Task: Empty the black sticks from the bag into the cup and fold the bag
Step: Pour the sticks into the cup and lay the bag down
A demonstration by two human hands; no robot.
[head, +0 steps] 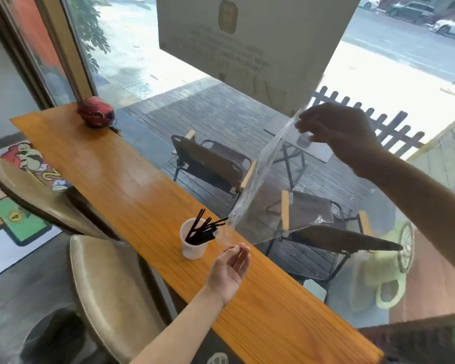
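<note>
A white cup (192, 246) stands on the wooden counter (111, 164) with several black sticks (201, 229) leaning in it. A clear plastic bag (268, 185) hangs tilted above the cup, its lower corner at the cup's rim. My right hand (334, 130) is raised high and pinches the bag's upper end. My left hand (230, 270) hovers palm-up just right of the cup, fingers relaxed, holding nothing. No sticks show inside the bag.
A red helmet (96, 111) sits at the counter's far end. Two beige stools (108, 282) stand at my left. A window runs along the counter's far edge, with folding chairs (210, 161) outside. A yellow-green bag (381, 279) hangs at the right.
</note>
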